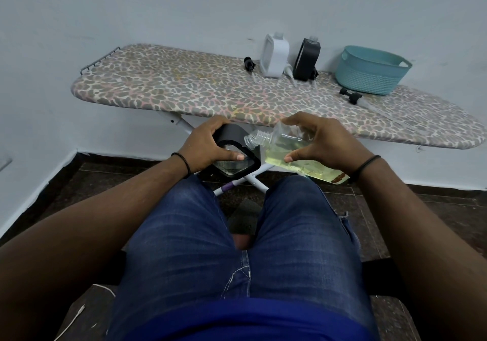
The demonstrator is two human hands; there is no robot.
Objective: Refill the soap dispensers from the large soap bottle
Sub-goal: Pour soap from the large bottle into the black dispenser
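Yellowish soap bottle point(287, 153), gripped in the right hand point(326, 143), was tipped toward the black-framed dispenser point(237, 153) clasped by the left hand point(208, 148); pouring seemed imminent, needing necks aligned.

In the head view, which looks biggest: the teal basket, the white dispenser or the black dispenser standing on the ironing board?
Largest to smallest:
1. teal basket
2. white dispenser
3. black dispenser, though it looks close to the white one, so that order is unsure.
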